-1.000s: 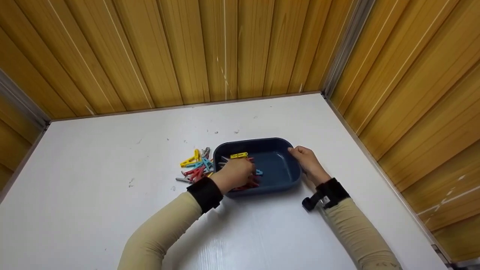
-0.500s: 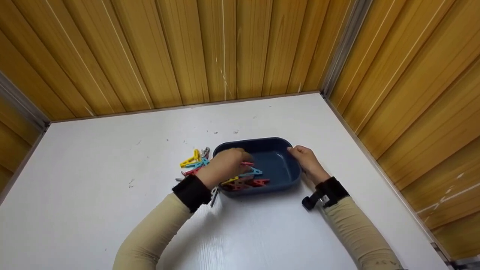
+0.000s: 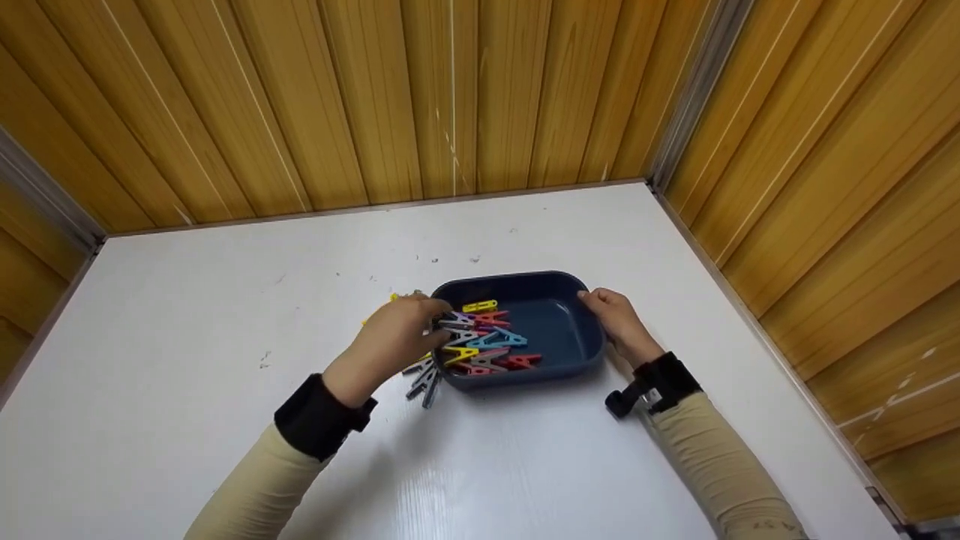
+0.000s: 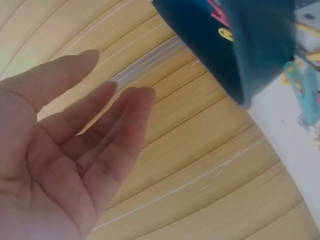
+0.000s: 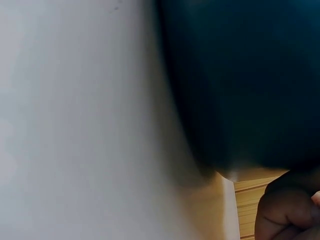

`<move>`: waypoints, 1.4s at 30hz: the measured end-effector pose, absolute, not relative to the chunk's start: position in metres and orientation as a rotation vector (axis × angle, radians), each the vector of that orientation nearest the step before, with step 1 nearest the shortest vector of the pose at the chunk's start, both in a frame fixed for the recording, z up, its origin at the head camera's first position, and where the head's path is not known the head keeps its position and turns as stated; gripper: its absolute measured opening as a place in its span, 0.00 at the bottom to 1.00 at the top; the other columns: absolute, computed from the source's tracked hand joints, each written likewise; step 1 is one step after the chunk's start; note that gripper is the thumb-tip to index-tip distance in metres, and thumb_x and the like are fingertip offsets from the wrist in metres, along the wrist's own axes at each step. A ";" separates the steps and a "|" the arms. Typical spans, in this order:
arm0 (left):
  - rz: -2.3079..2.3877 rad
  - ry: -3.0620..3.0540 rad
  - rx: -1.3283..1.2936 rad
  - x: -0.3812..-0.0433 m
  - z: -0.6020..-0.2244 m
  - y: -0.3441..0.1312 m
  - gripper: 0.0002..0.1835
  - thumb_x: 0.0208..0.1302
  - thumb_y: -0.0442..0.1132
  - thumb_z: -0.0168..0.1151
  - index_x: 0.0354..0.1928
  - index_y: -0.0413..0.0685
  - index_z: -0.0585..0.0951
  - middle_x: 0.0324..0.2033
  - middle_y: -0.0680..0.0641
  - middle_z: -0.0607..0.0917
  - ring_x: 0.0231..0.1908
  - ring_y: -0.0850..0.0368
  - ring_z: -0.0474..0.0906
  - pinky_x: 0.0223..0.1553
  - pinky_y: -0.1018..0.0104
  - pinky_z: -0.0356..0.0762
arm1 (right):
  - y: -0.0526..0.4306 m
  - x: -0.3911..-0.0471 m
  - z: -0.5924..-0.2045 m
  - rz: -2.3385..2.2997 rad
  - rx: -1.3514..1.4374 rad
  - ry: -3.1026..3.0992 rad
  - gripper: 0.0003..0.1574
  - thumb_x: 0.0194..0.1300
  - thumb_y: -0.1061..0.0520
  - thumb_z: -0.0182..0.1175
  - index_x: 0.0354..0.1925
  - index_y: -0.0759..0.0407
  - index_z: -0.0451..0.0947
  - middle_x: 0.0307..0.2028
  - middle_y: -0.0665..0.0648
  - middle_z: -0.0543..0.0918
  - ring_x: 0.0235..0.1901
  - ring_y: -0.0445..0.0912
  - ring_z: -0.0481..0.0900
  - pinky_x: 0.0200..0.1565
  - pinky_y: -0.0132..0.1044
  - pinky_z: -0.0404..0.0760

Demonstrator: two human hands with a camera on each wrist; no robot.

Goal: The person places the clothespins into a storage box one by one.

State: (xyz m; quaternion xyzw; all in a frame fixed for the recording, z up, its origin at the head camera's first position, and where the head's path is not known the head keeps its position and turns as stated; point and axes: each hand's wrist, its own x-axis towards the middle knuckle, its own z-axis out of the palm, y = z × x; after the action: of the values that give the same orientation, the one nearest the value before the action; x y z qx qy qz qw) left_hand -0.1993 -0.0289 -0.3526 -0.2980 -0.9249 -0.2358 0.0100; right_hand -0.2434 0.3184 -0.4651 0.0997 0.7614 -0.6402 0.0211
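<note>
A dark blue plastic basin [image 3: 553,330] stands on the table, with several coloured plastic clothespins [image 3: 496,339] lying in its left half. More clothespins [image 3: 424,381] are on the table against its left end, partly hidden by my left hand [image 3: 390,334]. This hand hovers over them at the left rim, thumb and fingers apart; in the left wrist view its palm [image 4: 65,155] is bare and its fingers bend slightly. My right hand [image 3: 619,322] grips the basin's right rim, thumb on top. Filling much of the right wrist view is the basin's outer wall [image 5: 250,90].
The white tabletop [image 3: 187,360] reaches back to a wood-patterned wall [image 3: 420,97], and a similar wall [image 3: 847,225] rises on the right. Small dark marks [image 3: 475,259] dot the surface behind the basin.
My left hand has come out of the basin and moved left to the clothespins beside it. The clothespins it covered inside the basin now show. My right hand stays at the rim.
</note>
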 end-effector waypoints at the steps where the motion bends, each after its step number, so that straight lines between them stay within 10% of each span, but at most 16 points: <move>1: -0.736 -2.896 -0.895 -0.196 -0.356 -0.032 0.14 0.63 0.33 0.69 0.50 0.35 0.86 0.42 0.38 0.89 0.42 0.44 0.86 0.46 0.48 0.84 | 0.318 -0.244 -0.464 -1.981 0.307 2.364 0.25 0.76 0.52 0.56 0.20 0.49 0.67 0.15 0.40 0.62 0.15 0.34 0.58 0.20 0.25 0.57; 23: -0.625 -3.075 -0.674 -0.170 -0.437 -0.045 0.10 0.54 0.27 0.70 0.21 0.41 0.79 0.18 0.50 0.72 0.23 0.56 0.64 0.24 0.58 0.63 | 0.319 -0.242 -0.468 -1.945 0.357 2.352 0.25 0.77 0.51 0.56 0.20 0.48 0.67 0.15 0.41 0.63 0.17 0.34 0.60 0.21 0.26 0.59; 42: -0.512 -3.107 -0.599 -0.168 -0.431 -0.039 0.06 0.59 0.23 0.63 0.29 0.41 0.80 0.25 0.42 0.84 0.28 0.45 0.82 0.32 0.48 0.80 | 0.306 -0.227 -0.429 -1.985 0.327 2.306 0.26 0.77 0.57 0.55 0.18 0.52 0.67 0.15 0.42 0.64 0.15 0.34 0.60 0.20 0.25 0.59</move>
State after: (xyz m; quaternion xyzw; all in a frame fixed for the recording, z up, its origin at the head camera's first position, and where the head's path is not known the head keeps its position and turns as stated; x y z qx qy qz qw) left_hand -0.1678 -0.0391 -0.4313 -0.1868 -0.9688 -0.1598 -0.0317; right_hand -0.2267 0.3056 -0.4292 0.1067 0.7529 -0.6481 0.0406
